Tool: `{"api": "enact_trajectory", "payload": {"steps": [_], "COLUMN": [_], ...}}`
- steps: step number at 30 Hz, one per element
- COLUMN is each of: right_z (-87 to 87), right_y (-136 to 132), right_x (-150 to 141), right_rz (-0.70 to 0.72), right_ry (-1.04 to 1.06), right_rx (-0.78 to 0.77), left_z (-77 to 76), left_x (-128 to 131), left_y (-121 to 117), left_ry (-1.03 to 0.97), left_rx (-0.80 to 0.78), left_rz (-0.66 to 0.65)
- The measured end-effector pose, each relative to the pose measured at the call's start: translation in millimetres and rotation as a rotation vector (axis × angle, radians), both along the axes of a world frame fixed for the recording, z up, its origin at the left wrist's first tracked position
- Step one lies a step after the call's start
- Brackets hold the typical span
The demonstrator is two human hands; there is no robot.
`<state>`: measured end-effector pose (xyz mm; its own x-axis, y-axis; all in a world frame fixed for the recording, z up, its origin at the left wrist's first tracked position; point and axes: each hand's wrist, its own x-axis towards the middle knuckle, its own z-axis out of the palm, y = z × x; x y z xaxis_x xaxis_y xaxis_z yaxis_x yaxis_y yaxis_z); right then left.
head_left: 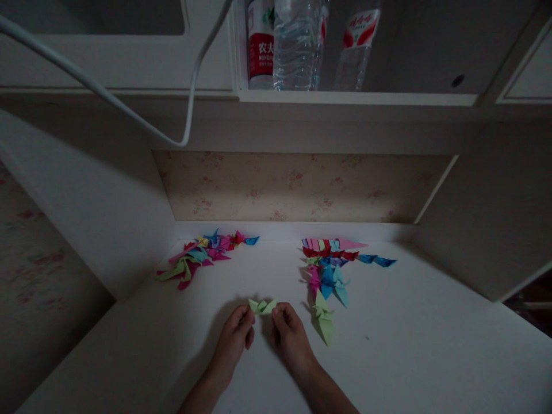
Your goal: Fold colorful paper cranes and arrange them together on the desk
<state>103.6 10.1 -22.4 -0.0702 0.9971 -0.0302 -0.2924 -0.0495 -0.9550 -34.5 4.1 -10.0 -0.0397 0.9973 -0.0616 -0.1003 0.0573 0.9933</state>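
A pale green folded paper piece (263,307) is stretched between my two hands, just above the white desk. My left hand (237,333) pinches its left end between thumb and fingers. At the opposite end, my right hand (291,333) grips it the same way. To the right of my hands lies a light green paper crane (324,321). Behind that crane are a blue paper crane (327,281), a light blue one (340,286) and a magenta one (314,279).
A heap of colourful folded paper (211,250) lies at the desk's back left. Rows of folded paper (332,252) sit at the back right. Plastic bottles (297,52) stand on the shelf above. A white cable (129,115) hangs at upper left over the desk (409,345).
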Motion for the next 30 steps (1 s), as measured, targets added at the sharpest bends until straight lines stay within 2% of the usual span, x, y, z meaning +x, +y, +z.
{"api": "enact_trajectory", "payload": {"steps": [11, 19, 30], "right_z": [9.1, 4.4, 4.2], "right_y": [-0.2, 0.7, 0.2], "right_x": [3.1, 2.0, 2.8], "right_rz": [-0.044, -0.05, -0.056], "right_ry": [-0.003, 0.02, 0.012], "right_rx": [-0.023, -0.045, -0.032], "left_z": [4.0, 5.6, 0.1], "left_x": [0.5, -0.1, -1.0], "left_y": [-0.2, -0.1, 2.6], "left_ry": [0.061, 0.071, 0.049], "left_rx": [-0.023, -0.026, -0.036], "left_rz": [0.019, 0.021, 0.015]}}
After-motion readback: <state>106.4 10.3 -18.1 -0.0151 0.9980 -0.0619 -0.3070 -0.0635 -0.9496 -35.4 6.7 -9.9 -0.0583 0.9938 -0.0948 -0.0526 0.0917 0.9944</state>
